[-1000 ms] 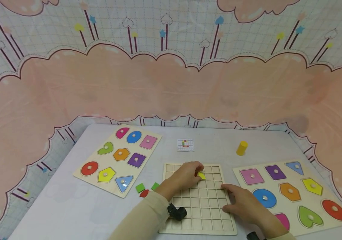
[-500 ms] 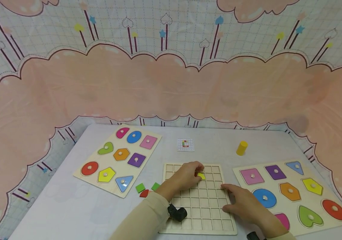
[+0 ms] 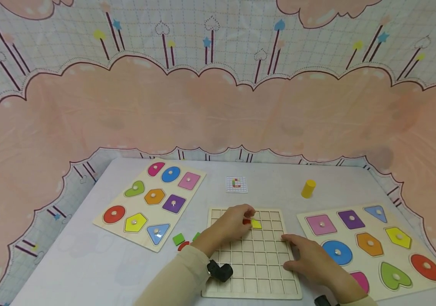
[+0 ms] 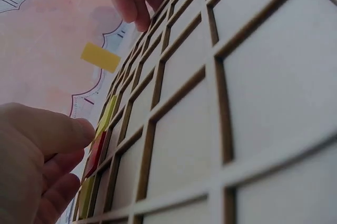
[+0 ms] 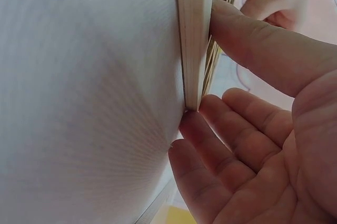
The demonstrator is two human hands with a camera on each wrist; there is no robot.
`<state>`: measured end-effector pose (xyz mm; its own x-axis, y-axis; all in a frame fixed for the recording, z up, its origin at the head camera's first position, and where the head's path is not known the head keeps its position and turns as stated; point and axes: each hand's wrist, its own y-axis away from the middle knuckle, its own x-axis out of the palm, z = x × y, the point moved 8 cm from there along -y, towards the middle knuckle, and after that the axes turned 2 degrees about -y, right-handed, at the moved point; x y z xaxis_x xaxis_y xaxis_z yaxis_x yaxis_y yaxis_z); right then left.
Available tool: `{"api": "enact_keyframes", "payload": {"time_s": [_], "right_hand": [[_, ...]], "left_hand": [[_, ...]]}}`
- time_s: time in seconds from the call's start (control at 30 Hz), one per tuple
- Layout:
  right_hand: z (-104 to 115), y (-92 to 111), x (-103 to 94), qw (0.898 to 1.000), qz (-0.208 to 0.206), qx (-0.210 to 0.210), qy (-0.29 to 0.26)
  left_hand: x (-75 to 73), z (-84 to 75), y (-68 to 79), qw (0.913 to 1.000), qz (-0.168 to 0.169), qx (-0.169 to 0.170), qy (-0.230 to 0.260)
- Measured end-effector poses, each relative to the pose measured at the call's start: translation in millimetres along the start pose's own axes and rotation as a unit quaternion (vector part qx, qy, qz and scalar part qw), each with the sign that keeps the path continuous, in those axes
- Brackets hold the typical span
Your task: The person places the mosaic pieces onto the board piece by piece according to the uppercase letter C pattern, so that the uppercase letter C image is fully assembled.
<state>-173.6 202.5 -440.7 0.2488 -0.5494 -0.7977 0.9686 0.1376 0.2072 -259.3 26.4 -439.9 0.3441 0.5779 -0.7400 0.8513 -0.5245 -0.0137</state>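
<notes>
A wooden grid board [image 3: 257, 288] lies before me. My left hand [image 3: 228, 226] is over its far left part, thumb and fingers slightly apart beside small tiles in the cells. A yellow tile [image 3: 256, 224] shows right of the fingertips, with a partly covered red tile [image 3: 246, 221] next to it. In the left wrist view, a yellow-green tile [image 4: 86, 199] sits beyond the red one, near the curled fingers. My right hand [image 3: 309, 259] rests against the board's right edge. In the right wrist view, its thumb and loosely bent fingers touch the wooden edge.
Left of the board lie green tiles [image 3: 178, 239] and a red piece [image 3: 183, 246]. A pattern card [image 3: 236, 190] and a yellow cylinder [image 3: 308, 189] stand farther back. Knobbed shape puzzles flank the board, one at left [image 3: 126, 199] and one at right [image 3: 355, 225].
My left hand has shifted slightly left, off the yellow tile, and the red tile beside it now shows. My right hand stays at the board's edge.
</notes>
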Motion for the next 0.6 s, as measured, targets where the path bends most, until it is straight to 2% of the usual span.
{"api": "enact_keyframes", "payload": {"time_s": [0.27, 0.6], "right_hand": [[1.3, 0.1, -0.1, 1.000, 0.001, -0.006, -0.005], [0.9, 0.2, 0.0, 1.000, -0.002, -0.010, -0.003]], "left_hand": [[-13.1, 10.0, 13.2, 0.9998, -0.012, -0.012, -0.007], [-12.2, 15.9, 21.4, 0.9993, -0.007, -0.032, 0.016]]}}
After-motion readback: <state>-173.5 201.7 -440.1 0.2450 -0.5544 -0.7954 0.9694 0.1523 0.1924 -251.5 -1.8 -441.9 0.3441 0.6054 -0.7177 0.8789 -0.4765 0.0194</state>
